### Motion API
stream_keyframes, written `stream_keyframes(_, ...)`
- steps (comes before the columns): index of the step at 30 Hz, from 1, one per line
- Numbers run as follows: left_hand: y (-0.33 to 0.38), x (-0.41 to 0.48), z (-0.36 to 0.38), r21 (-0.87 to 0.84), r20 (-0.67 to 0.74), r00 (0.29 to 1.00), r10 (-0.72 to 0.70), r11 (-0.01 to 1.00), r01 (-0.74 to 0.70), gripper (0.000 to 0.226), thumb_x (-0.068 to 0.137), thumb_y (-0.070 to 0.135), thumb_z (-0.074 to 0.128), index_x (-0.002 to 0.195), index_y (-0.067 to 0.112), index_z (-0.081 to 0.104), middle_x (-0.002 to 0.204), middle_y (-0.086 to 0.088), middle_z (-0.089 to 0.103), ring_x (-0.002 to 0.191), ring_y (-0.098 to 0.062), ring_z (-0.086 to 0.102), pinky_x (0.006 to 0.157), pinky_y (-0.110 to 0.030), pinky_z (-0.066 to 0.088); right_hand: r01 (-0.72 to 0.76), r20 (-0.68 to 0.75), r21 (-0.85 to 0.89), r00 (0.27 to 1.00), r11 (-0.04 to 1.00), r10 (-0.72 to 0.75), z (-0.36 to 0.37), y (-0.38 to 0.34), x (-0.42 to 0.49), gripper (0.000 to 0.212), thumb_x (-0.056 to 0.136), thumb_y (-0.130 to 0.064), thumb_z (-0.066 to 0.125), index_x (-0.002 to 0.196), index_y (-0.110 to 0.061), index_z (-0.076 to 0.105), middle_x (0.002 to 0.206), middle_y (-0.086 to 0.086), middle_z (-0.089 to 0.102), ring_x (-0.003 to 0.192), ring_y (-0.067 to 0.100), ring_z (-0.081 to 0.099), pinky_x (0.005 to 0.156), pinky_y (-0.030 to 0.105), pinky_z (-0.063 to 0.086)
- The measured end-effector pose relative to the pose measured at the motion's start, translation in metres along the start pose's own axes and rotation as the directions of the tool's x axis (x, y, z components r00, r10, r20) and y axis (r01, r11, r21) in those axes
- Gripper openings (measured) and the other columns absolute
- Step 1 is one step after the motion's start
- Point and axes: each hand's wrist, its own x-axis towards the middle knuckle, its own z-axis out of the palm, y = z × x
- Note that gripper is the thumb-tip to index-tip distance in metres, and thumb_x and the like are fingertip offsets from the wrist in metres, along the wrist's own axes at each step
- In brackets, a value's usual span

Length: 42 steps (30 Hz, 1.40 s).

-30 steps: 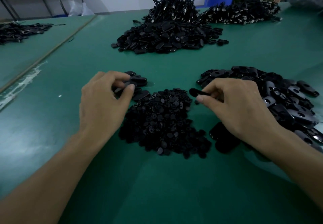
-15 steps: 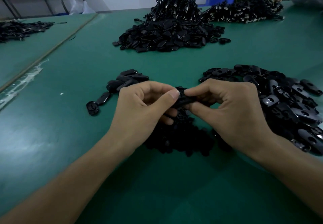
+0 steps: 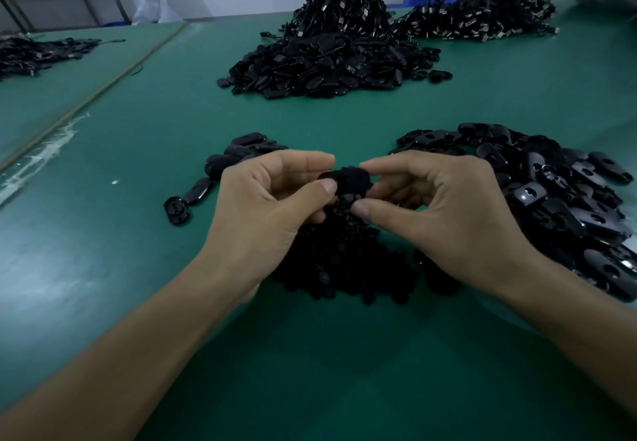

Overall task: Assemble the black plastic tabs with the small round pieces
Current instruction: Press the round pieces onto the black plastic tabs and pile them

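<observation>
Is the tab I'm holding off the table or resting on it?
Off it: left hand and right hand pinch the tab above the round pieces pile.

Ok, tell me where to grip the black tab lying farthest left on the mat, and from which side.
Pinch the farthest-left tab across its long edges, coming from above on its near-left side. It lies flat on the green mat, so only its edges offer purchase, and another tab seems to touch its far-right end.
</observation>
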Motion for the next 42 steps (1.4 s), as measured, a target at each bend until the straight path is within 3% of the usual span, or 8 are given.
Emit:
stream_keyframes(6, 0.002, -0.003, 0.003, 0.039, 0.029, 0.995, 0.100, 0.994, -0.101, 0.023, 0.082, 0.003, 0.078, 0.095, 0.022, 0.075, 0.080, 0.003, 0.076, 0.068, -0.004, 0.067, 0.065, -0.017, 0.053, -0.137, 0.062, 0.241, 0.990, 0.961, 0.125, 0.001, -0.001, 0.005, 0.007, 0.087, -0.015, 0.075, 0.087, -0.022, 0.071, 0.072, -0.004, 0.074, 0.063, 0.012, 0.072, 0.057, 0.015, 0.049)
stream_keyframes(11, 0.000, -0.004, 0.006, -0.021, 0.043, 0.992, 0.121, 0.992, -0.121, 0.031, 0.076, 0.011, 0.081, 0.106, 0.016, 0.070, 0.095, 0.000, 0.079, 0.085, -0.010, 0.074, 0.076, -0.019, 0.056, -0.297, 0.192, 0.551, 0.955, 0.780, 0.228, 0.001, -0.005, 0.005, 0.010, 0.082, -0.018, 0.070, 0.088, -0.010, 0.069, 0.080, 0.010, 0.077, 0.068, 0.020, 0.074, 0.058, 0.020, 0.053)
stream_keyframes(17, -0.001, -0.004, 0.007, 0.085, 0.011, 0.987, 0.163, 0.983, -0.164, 0.017, 0.083, 0.004, 0.078, 0.091, 0.018, 0.075, 0.081, 0.001, 0.077, 0.071, -0.009, 0.071, 0.071, -0.023, 0.059, -0.183, 0.146, 0.202, 0.977, 0.962, 0.156, -0.001, -0.002, 0.005, 0.014, 0.092, -0.011, 0.068, 0.093, -0.024, 0.075, 0.078, -0.009, 0.077, 0.069, 0.008, 0.073, 0.061, 0.014, 0.053)
stream_keyframes(20, -0.001, -0.003, 0.005, 0.030, -0.035, 0.989, 0.143, 0.989, -0.142, 0.019, 0.089, 0.002, 0.071, 0.102, 0.016, 0.071, 0.083, -0.002, 0.075, 0.080, -0.017, 0.075, 0.071, -0.024, 0.060, -0.069, 0.061, -0.152, 0.995, 0.986, 0.079, -0.009, 0.003, 0.006, 0.010, 0.087, -0.022, 0.074, 0.091, -0.032, 0.076, 0.074, -0.021, 0.072, 0.071, -0.005, 0.067, 0.065, 0.005, 0.046)
stream_keyframes(22, -0.001, -0.002, 0.004, 0.005, -0.053, 0.990, 0.128, 0.992, -0.128, 0.022, 0.095, 0.002, 0.065, 0.113, 0.015, 0.067, 0.086, -0.001, 0.073, 0.083, -0.021, 0.077, 0.071, -0.025, 0.061, -0.053, 0.109, -0.242, 0.991, 0.969, 0.081, -0.014, 0.004, 0.006, 0.009, 0.084, -0.024, 0.078, 0.085, -0.032, 0.076, 0.069, -0.020, 0.070, 0.071, -0.005, 0.064, 0.065, 0.004, 0.044)
stream_keyframes(28, -0.002, 0.000, 0.003, 0.030, -0.025, 0.994, 0.107, 0.994, -0.106, 0.035, 0.096, 0.000, 0.061, 0.120, 0.025, 0.059, 0.085, 0.002, 0.068, 0.079, -0.018, 0.074, 0.065, -0.025, 0.060, 0.017, 0.334, -0.360, 0.936, 0.933, 0.112, -0.014, 0.005, 0.006, 0.011, 0.086, -0.022, 0.077, 0.094, -0.030, 0.076, 0.081, -0.020, 0.066, 0.081, -0.007, 0.060, 0.072, 0.004, 0.043)
stream_keyframes(35, -0.007, 0.002, -0.001, 0.128, -0.026, 0.991, 0.133, 0.983, -0.129, 0.027, 0.090, 0.006, 0.071, 0.106, 0.027, 0.067, 0.086, 0.000, 0.075, 0.075, -0.015, 0.072, 0.064, -0.023, 0.057, 0.080, 0.368, -0.446, 0.924, 0.891, 0.101, -0.012, 0.004, 0.007, 0.009, 0.092, -0.027, 0.067, 0.096, -0.029, 0.075, 0.083, -0.021, 0.059, 0.081, -0.007, 0.057, 0.072, 0.003, 0.041)
stream_keyframes(42, -0.009, 0.002, -0.001, 0.152, -0.046, 0.991, 0.127, 0.981, -0.118, 0.019, 0.084, 0.016, 0.075, 0.096, 0.030, 0.074, 0.082, 0.002, 0.077, 0.070, -0.017, 0.074, 0.066, -0.024, 0.058, 0.014, 0.341, -0.392, 0.931, 0.920, 0.132, -0.011, 0.004, 0.007, 0.008, 0.089, -0.021, 0.072, 0.088, -0.029, 0.074, 0.077, -0.020, 0.061, 0.083, -0.012, 0.056, 0.072, 0.002, 0.041)
